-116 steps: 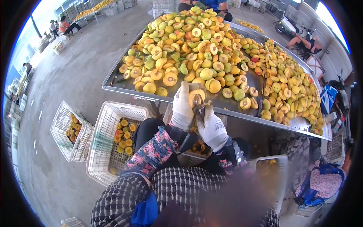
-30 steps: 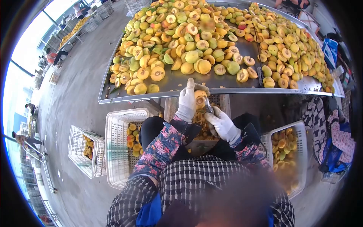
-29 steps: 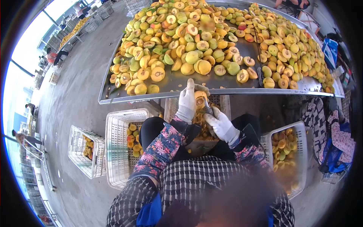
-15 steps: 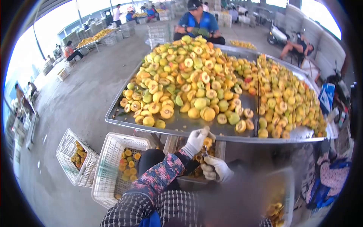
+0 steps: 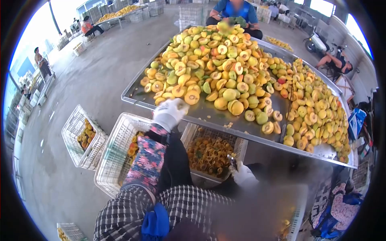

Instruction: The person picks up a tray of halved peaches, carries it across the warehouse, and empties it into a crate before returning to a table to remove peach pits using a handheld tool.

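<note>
My left hand (image 5: 171,113), in a white glove with worn, tan fingertips, reaches over the front edge of the metal table (image 5: 138,100). Its fingers are blurred beside the halved peaches (image 5: 191,97) at the near side of the heap. Lower down, my right hand (image 5: 243,175), also gloved in white, is closed around a small metal pitting tool (image 5: 232,160). That tool points up over the right side of a crate (image 5: 242,150) of brown-orange pits and scraps (image 5: 207,154). Some whole-looking yellow peaches (image 5: 235,107) lie among the halves.
Left of my legs stand a white crate (image 5: 105,160) and another crate (image 5: 69,136), both with fruit inside. A second peach heap (image 5: 317,110) covers the table's right part. Across the table sits a person (image 5: 233,10). At my right is a blurred crate (image 5: 299,209).
My left hand has left the right hand and moved left to the table's edge by the heap. My right hand has dropped lower with the tool. The view has tilted down.
</note>
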The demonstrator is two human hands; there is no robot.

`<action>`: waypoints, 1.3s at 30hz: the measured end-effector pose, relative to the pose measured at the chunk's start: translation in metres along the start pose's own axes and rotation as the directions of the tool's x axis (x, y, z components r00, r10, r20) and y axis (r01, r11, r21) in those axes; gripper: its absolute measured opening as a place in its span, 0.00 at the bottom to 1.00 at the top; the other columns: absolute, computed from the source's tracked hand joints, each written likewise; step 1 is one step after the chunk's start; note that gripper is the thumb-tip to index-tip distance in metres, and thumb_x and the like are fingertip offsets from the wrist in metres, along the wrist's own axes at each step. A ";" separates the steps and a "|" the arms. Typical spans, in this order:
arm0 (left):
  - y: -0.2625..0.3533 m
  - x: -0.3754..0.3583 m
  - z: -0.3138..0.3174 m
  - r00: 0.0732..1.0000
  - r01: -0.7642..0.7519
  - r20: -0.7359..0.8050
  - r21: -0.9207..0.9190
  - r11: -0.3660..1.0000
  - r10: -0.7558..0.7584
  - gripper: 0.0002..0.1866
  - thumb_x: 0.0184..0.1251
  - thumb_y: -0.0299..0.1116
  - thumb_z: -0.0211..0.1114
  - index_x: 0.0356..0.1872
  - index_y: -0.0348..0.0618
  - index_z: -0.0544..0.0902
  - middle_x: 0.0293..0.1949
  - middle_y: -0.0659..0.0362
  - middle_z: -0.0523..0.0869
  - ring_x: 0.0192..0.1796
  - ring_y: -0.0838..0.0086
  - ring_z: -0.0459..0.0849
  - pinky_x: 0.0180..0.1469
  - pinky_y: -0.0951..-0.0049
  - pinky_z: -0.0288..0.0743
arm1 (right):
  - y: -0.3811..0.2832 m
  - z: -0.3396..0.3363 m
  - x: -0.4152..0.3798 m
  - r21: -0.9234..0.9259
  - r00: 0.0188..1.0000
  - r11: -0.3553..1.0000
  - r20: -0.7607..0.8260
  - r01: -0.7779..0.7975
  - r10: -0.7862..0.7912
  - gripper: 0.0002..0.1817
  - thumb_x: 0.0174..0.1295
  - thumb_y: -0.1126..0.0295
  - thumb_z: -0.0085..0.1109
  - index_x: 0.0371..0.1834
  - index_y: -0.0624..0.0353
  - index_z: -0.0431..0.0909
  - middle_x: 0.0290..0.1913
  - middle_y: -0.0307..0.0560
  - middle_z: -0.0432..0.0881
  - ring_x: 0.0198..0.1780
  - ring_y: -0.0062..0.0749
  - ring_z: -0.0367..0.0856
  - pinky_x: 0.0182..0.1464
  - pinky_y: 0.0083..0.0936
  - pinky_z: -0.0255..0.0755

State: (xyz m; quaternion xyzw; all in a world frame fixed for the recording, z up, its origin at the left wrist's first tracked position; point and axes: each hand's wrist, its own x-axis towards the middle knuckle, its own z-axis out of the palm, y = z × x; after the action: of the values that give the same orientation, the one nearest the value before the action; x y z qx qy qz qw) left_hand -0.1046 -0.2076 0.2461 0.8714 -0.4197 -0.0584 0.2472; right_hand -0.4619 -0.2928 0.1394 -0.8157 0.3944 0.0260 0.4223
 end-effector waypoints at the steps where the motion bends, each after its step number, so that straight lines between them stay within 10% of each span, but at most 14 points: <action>1: -0.001 -0.002 -0.017 0.997 0.074 -0.008 0.222 0.972 -0.074 0.20 0.64 0.56 0.61 0.49 0.57 0.84 0.53 0.54 0.83 0.59 0.57 0.78 0.61 0.60 0.69 | -0.004 -0.001 -0.003 -0.035 1.000 0.999 -0.005 -0.009 0.009 0.25 0.68 0.59 0.53 0.62 0.63 0.64 0.40 0.70 0.81 0.46 0.65 0.80 0.46 0.49 0.72; 6: -0.031 0.055 0.022 0.990 -0.070 -0.118 0.033 0.997 0.074 0.25 0.62 0.53 0.61 0.54 0.50 0.81 0.53 0.50 0.81 0.57 0.52 0.79 0.58 0.56 0.72 | -0.026 0.002 0.006 -0.107 0.996 0.992 -0.059 0.067 -0.074 0.24 0.67 0.59 0.53 0.60 0.63 0.65 0.37 0.69 0.82 0.43 0.64 0.81 0.44 0.49 0.73; 14: -0.018 0.119 0.106 0.992 -0.030 0.123 0.156 0.987 0.010 0.26 0.63 0.50 0.56 0.60 0.53 0.76 0.57 0.38 0.76 0.56 0.46 0.80 0.58 0.53 0.74 | -0.032 0.016 0.011 -0.147 0.988 0.988 -0.133 0.055 -0.075 0.22 0.64 0.56 0.57 0.53 0.61 0.69 0.36 0.69 0.82 0.42 0.64 0.81 0.43 0.51 0.73; 20: -0.015 0.124 0.126 0.961 -0.158 0.211 -0.113 0.981 0.179 0.31 0.58 0.40 0.63 0.66 0.55 0.71 0.52 0.41 0.80 0.56 0.48 0.81 0.58 0.56 0.75 | -0.020 0.028 0.017 -0.021 0.991 0.993 -0.066 0.118 -0.119 0.22 0.65 0.56 0.57 0.52 0.62 0.69 0.38 0.69 0.82 0.44 0.64 0.80 0.44 0.50 0.73; 22: -0.016 0.113 0.134 0.987 -0.067 0.078 -0.603 0.795 0.142 0.27 0.60 0.37 0.63 0.62 0.45 0.74 0.50 0.50 0.84 0.53 0.58 0.82 0.55 0.62 0.76 | 0.021 0.048 0.042 0.132 0.983 0.976 -0.092 0.173 -0.161 0.23 0.65 0.57 0.57 0.55 0.62 0.70 0.37 0.67 0.82 0.43 0.61 0.82 0.45 0.47 0.74; 24: 0.009 0.091 0.103 0.949 0.268 0.305 -0.913 0.308 0.077 0.27 0.61 0.36 0.64 0.62 0.45 0.72 0.51 0.53 0.82 0.53 0.64 0.81 0.55 0.65 0.76 | 0.030 0.054 0.048 0.263 0.980 0.945 -0.101 0.195 -0.174 0.24 0.65 0.57 0.57 0.56 0.62 0.70 0.37 0.66 0.82 0.43 0.60 0.83 0.45 0.46 0.74; 28: 0.042 0.043 0.058 0.900 0.416 0.373 -0.577 -0.703 0.226 0.24 0.61 0.37 0.63 0.58 0.45 0.73 0.55 0.51 0.78 0.60 0.61 0.76 0.64 0.51 0.70 | -0.030 0.023 0.028 0.145 0.924 0.931 -0.241 0.335 -0.295 0.20 0.64 0.65 0.58 0.56 0.63 0.70 0.36 0.65 0.82 0.42 0.57 0.83 0.42 0.40 0.74; 32: 0.058 0.022 0.061 0.908 0.381 0.318 -0.364 -0.850 0.271 0.26 0.65 0.52 0.61 0.56 0.45 0.74 0.60 0.46 0.74 0.63 0.50 0.73 0.65 0.42 0.67 | -0.075 -0.002 0.022 0.152 0.844 0.866 -0.356 0.476 -0.402 0.13 0.65 0.71 0.57 0.49 0.67 0.75 0.40 0.64 0.81 0.37 0.55 0.81 0.39 0.38 0.74; 35: 0.083 -0.008 0.038 0.941 0.332 0.255 -0.565 -0.755 0.224 0.32 0.66 0.64 0.56 0.57 0.46 0.74 0.58 0.51 0.78 0.61 0.49 0.76 0.60 0.40 0.71 | -0.095 -0.026 0.025 -0.465 0.473 0.604 -0.376 0.648 -0.797 0.11 0.62 0.76 0.56 0.47 0.63 0.76 0.53 0.64 0.74 0.39 0.54 0.78 0.38 0.36 0.74; 39: 0.097 -0.021 0.046 0.907 0.409 0.345 -0.592 -0.695 0.240 0.33 0.67 0.67 0.53 0.53 0.45 0.76 0.53 0.48 0.80 0.58 0.49 0.78 0.58 0.41 0.73 | -0.140 -0.048 0.014 -0.186 0.665 0.782 -0.432 0.595 -0.609 0.11 0.65 0.71 0.55 0.48 0.63 0.70 0.40 0.62 0.78 0.37 0.55 0.80 0.36 0.43 0.74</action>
State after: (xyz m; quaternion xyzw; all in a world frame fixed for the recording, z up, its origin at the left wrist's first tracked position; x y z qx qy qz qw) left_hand -0.2001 -0.2605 0.2503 0.1181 -0.0308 -0.5881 0.7995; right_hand -0.3736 -0.2891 0.2589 -0.8868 0.1926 -0.3071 0.2867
